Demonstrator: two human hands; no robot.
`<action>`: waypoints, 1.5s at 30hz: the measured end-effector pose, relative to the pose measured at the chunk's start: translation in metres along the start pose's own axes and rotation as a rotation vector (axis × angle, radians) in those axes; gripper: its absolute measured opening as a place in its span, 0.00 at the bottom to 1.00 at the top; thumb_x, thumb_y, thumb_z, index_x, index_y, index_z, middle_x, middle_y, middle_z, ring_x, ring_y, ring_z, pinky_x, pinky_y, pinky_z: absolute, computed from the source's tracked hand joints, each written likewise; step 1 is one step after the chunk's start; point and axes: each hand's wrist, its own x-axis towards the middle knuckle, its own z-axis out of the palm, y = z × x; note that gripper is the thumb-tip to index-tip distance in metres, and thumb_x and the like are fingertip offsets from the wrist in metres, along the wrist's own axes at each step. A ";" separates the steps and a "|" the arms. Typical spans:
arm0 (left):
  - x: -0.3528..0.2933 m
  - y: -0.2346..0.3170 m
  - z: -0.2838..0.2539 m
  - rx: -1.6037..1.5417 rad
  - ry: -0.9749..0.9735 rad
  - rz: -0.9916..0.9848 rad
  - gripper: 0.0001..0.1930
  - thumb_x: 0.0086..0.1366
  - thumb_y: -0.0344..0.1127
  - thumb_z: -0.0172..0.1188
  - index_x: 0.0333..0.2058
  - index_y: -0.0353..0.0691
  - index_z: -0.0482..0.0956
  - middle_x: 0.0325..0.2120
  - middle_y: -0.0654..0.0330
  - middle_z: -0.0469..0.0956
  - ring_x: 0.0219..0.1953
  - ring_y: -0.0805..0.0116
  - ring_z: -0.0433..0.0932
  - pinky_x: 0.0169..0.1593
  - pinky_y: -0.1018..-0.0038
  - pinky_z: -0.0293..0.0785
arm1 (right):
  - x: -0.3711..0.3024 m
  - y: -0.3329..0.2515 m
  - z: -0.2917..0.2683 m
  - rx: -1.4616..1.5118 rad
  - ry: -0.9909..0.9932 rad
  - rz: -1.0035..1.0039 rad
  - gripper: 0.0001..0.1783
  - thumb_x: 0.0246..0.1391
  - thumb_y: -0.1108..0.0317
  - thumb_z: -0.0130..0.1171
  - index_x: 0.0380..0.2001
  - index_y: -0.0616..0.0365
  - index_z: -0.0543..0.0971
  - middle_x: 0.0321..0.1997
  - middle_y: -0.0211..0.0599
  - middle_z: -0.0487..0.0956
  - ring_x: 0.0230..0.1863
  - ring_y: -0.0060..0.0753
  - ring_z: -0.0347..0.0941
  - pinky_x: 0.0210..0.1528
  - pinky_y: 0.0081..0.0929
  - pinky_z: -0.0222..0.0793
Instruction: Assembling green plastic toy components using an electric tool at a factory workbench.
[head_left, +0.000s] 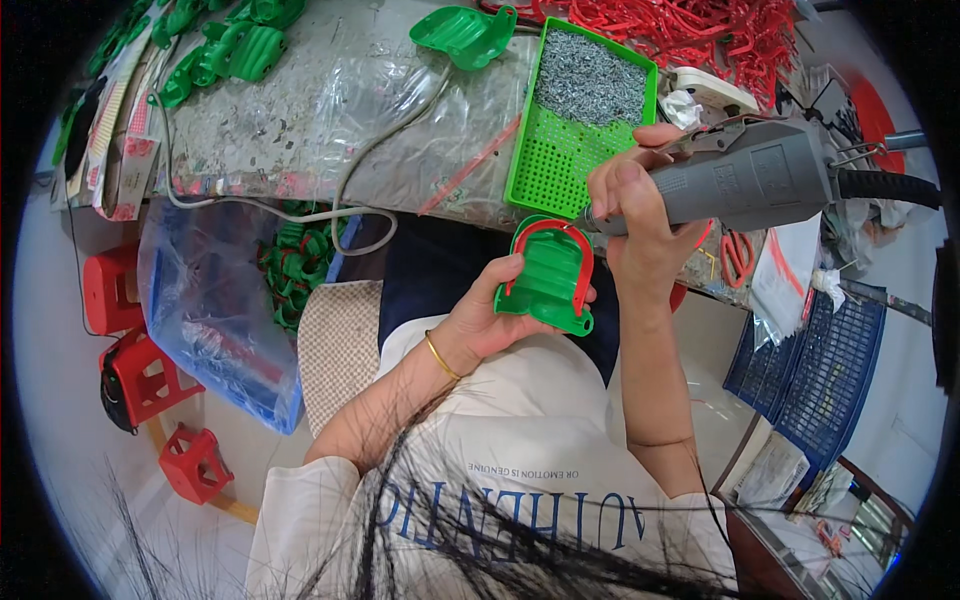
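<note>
My left hand (495, 305) grips a green plastic scoop-shaped part (552, 265) in front of my chest. A curved red strip (587, 262) lies along that part's edge. Wrapped round the front of a grey electric screwdriver (740, 175) is my right hand (640, 195). The screwdriver lies nearly level, its tip pointing left at the top of the green part; whether the tip touches a screw there is hidden by my fingers. Just beyond, a bright green perforated tray (553, 165) holds a heap of small silver screws (590, 78).
Red strips (690, 40) pile up at the back right. More green parts (240, 50) lie at the back left. A grey cable (345, 190) loops over the table edge. Left of me stand a plastic-lined blue bin (215, 320) and red stools (195, 465). Red-handled scissors (737, 258) lie at right.
</note>
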 end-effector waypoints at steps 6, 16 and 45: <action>-0.002 -0.001 0.001 0.027 -0.011 -0.009 0.35 0.58 0.52 0.56 0.57 0.32 0.62 0.50 0.43 0.70 0.53 0.47 0.70 0.54 0.53 0.69 | -0.003 0.003 0.000 0.014 -0.008 0.013 0.14 0.49 0.77 0.53 0.41 0.64 0.68 0.17 0.31 0.66 0.16 0.21 0.61 0.21 0.22 0.58; -0.007 -0.003 0.011 0.039 -0.018 0.028 0.38 0.57 0.51 0.58 0.61 0.40 0.56 0.53 0.50 0.69 0.53 0.47 0.70 0.55 0.51 0.68 | -0.009 0.001 -0.003 0.103 -0.097 -0.109 0.15 0.49 0.79 0.53 0.42 0.64 0.67 0.19 0.31 0.67 0.16 0.21 0.62 0.21 0.21 0.61; -0.002 0.004 0.004 0.043 0.066 -0.003 0.35 0.58 0.54 0.54 0.56 0.32 0.62 0.49 0.43 0.71 0.52 0.50 0.72 0.54 0.55 0.69 | 0.032 0.057 -0.027 -0.067 0.037 -0.027 0.13 0.51 0.78 0.55 0.41 0.65 0.69 0.23 0.32 0.69 0.20 0.23 0.66 0.25 0.23 0.63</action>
